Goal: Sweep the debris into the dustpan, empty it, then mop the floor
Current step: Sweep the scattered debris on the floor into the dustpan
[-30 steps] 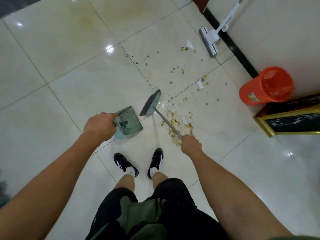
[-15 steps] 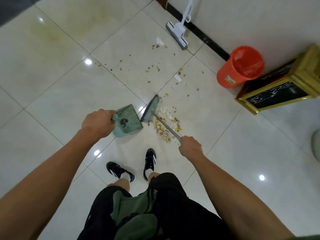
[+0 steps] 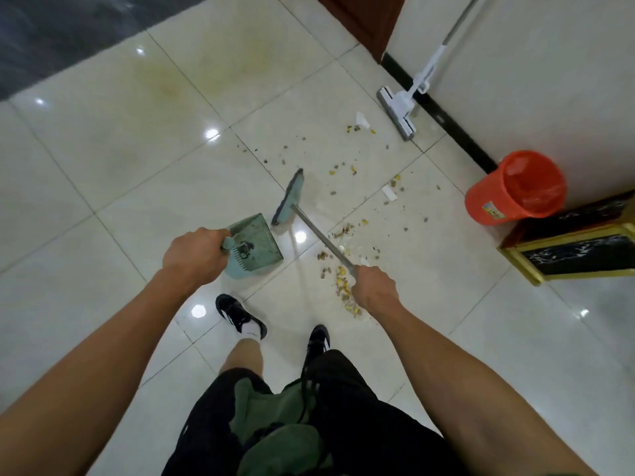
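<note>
My left hand [image 3: 192, 255] grips the handle of a pale green dustpan [image 3: 256, 245], held just above the tiled floor with a small dark clump inside. My right hand [image 3: 374, 288] is closed around the metal handle of a green broom [image 3: 288, 197]; its head sits just right of the dustpan's mouth. Yellow and brown debris [image 3: 340, 276] lies in a pile under the broom handle, and more crumbs and white paper scraps [image 3: 390, 193] are scattered toward the wall. A white flat mop [image 3: 400, 109] leans against the wall at the top right.
An orange bin [image 3: 515, 188] stands by the wall on the right, beside a gold-framed black cabinet [image 3: 570, 254]. A dark red door frame [image 3: 360, 18] is at the top. My feet [image 3: 240, 316] stand just behind the dustpan. A yellowish stain [image 3: 171, 80] marks the tiles.
The view has swung, shifting the mop and bin in frame. The broom head has lifted away from the dustpan's mouth toward the scattered crumbs. Both hands keep their grips.
</note>
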### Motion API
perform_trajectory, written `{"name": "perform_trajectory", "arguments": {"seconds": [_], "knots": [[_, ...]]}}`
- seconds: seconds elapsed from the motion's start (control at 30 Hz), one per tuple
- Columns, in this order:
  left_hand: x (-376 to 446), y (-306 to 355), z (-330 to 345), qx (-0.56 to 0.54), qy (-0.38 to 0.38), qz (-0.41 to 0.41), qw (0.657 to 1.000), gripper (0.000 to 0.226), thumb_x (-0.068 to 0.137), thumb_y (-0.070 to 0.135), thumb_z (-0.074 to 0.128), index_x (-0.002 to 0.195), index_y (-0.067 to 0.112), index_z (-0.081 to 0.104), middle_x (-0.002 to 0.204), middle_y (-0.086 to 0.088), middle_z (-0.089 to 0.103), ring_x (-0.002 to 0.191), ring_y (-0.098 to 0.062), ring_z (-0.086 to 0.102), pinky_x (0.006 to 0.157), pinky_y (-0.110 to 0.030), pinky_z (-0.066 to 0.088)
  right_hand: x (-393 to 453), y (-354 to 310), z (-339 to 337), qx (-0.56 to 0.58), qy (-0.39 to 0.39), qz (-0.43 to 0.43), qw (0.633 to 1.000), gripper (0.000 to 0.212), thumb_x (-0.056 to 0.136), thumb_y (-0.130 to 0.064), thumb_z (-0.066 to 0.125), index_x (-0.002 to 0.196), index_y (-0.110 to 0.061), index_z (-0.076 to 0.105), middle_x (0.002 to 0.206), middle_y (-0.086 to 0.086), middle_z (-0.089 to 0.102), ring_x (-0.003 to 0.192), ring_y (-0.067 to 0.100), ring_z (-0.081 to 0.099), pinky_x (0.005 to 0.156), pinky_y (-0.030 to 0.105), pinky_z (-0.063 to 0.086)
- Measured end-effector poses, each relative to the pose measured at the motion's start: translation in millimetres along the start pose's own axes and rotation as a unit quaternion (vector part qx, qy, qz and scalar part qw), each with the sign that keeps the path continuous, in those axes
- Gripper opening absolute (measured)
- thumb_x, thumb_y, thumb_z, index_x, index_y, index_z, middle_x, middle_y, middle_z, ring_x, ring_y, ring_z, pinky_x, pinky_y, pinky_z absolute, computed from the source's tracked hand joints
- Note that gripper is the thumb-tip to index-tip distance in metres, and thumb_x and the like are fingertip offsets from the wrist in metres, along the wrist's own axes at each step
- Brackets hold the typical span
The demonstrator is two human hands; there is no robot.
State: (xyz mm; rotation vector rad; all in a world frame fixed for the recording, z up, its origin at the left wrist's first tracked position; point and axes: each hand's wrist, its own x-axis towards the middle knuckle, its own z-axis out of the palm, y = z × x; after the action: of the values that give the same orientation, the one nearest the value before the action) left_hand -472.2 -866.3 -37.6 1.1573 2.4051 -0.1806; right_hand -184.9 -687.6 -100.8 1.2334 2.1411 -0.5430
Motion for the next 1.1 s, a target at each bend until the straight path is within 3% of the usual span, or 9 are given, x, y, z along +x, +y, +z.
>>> {"name": "perform_trajectory", "arguments": {"seconds": [0.23, 0.43, 0.53, 0.73, 0.87, 0.97, 1.1], "knots": [[41, -120, -27, -0.043, 0.012, -0.059, 0.997, 0.014, 0.095, 0.031, 0.052, 0.102, 0.031, 0.064, 0.088, -0.003, 0.066, 0.075, -0.028, 0.064, 0.062, -0.031, 0.048, 46, -123, -43, -0.025, 0.010, -0.018, 0.999, 0.040, 0.096, -0.009, 0.047, 0.133, -0.019, 0.056, 0.111, 0.007, 0.066, 0.093, 0.024, 0.067, 0.066, 0.029, 0.045], [76, -183, -57, -0.053, 0.010, -0.074, 0.996, 0.014, 0.093, 0.029, 0.052, 0.101, 0.031, 0.064, 0.084, -0.001, 0.065, 0.071, -0.025, 0.063, 0.062, -0.031, 0.049, 87, -204, -75, -0.027, 0.004, -0.028, 0.999, 0.033, 0.094, -0.011, 0.052, 0.126, -0.015, 0.061, 0.101, 0.006, 0.067, 0.076, 0.022, 0.058, 0.063, 0.028, 0.045], [101, -198, -72, -0.048, 0.000, -0.078, 0.996, 0.018, 0.094, 0.027, 0.050, 0.104, 0.032, 0.064, 0.082, -0.001, 0.065, 0.070, -0.025, 0.063, 0.064, -0.032, 0.054, 115, -236, -91, -0.018, 0.005, -0.033, 0.999, 0.031, 0.093, -0.009, 0.051, 0.122, -0.014, 0.062, 0.090, 0.004, 0.063, 0.073, 0.022, 0.060, 0.060, 0.028, 0.046], [167, -212, -103, -0.032, -0.007, -0.086, 0.996, 0.017, 0.095, 0.029, 0.051, 0.107, 0.031, 0.063, 0.085, -0.003, 0.064, 0.073, -0.027, 0.063, 0.063, -0.032, 0.050, 187, -284, -131, 0.040, -0.001, -0.038, 0.998, 0.033, 0.092, -0.006, 0.049, 0.120, -0.016, 0.063, 0.083, 0.000, 0.055, 0.075, 0.022, 0.059, 0.063, 0.030, 0.046], [216, -212, -129, -0.023, -0.016, -0.105, 0.994, 0.009, 0.095, 0.032, 0.055, 0.102, 0.033, 0.061, 0.081, 0.000, 0.063, 0.070, -0.023, 0.063, 0.063, -0.033, 0.055, 239, -306, -163, 0.103, -0.011, -0.027, 0.994, 0.031, 0.092, -0.007, 0.052, 0.118, -0.017, 0.066, 0.089, 0.001, 0.056, 0.079, 0.024, 0.059, 0.067, 0.031, 0.049], [250, -208, -142, -0.022, -0.024, -0.101, 0.994, 0.006, 0.097, 0.032, 0.054, 0.100, 0.033, 0.060, 0.079, 0.003, 0.061, 0.067, -0.018, 0.060, 0.057, -0.030, 0.049, 273, -319, -184, 0.155, -0.032, -0.007, 0.987, 0.026, 0.091, -0.011, 0.052, 0.113, -0.012, 0.066, 0.086, 0.002, 0.057, 0.079, 0.025, 0.060, 0.065, 0.030, 0.048], [285, -200, -154, -0.007, -0.031, -0.083, 0.996, 0.009, 0.098, 0.032, 0.054, 0.101, 0.031, 0.062, 0.080, 0.002, 0.063, 0.068, -0.020, 0.061, 0.058, -0.030, 0.048, 300, -326, -204, 0.135, -0.062, -0.018, 0.989, 0.028, 0.091, -0.009, 0.050, 0.117, -0.008, 0.059, 0.099, 0.007, 0.058, 0.082, 0.024, 0.055, 0.067, 0.030, 0.046]]}}
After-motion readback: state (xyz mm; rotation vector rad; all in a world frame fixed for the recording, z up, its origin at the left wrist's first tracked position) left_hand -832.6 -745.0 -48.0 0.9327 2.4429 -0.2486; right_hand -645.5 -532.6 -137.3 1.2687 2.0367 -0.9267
